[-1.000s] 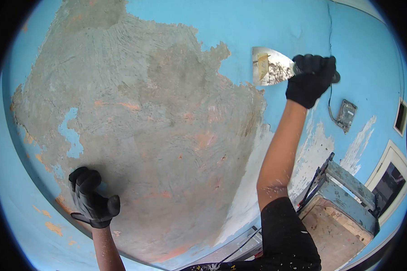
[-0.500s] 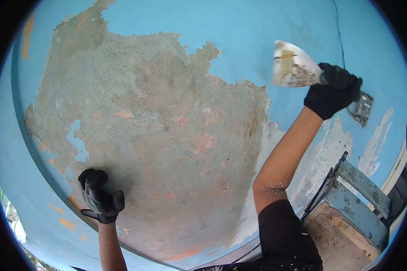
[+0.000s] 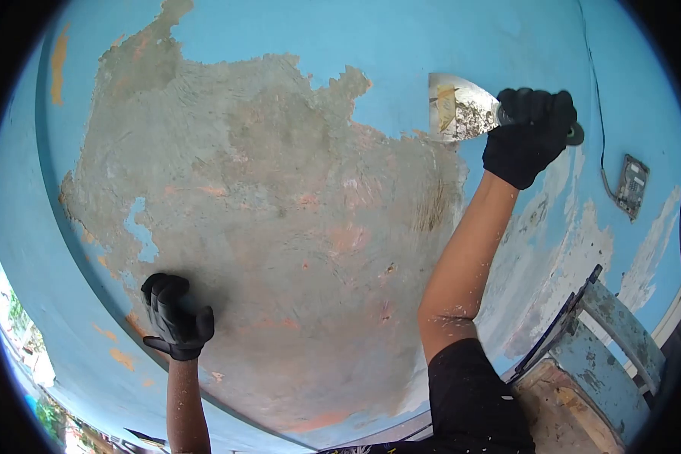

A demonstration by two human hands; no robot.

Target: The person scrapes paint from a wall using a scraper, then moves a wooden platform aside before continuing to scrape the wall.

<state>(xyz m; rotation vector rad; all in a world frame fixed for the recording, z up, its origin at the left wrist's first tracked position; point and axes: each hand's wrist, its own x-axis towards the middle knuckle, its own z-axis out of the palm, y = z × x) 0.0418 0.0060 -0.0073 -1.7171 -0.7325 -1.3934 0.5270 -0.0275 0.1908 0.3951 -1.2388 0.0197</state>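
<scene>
In a black glove, my right hand [image 3: 531,136] is wrapped around the handle of a broad putty knife [image 3: 465,106], its handle end poking out past the fist. The blade is smeared and points left, overlapping blue paint just above the bare patch's ragged upper right edge. My left hand [image 3: 178,318], also gloved in black, rests against the lower left of the bare grey patch [image 3: 280,204]. Its fingers are loosely bent, with the thumb held apart. White flecks dot both forearms. Around the patch the wall [image 3: 371,45] is light blue.
A worn blue wooden chair [image 3: 594,371] stands at lower right near the wall. On the right, a small electrical box [image 3: 632,185] hangs by a thin cable [image 3: 594,68]. Scraped whitish streaks [image 3: 537,265] mark the wall behind my right arm. A raised edge curves down the left.
My right hand has brought the putty knife left and slightly down, closer to the patch's edge. The view has shifted a little; my left hand stays at the same place on the wall.
</scene>
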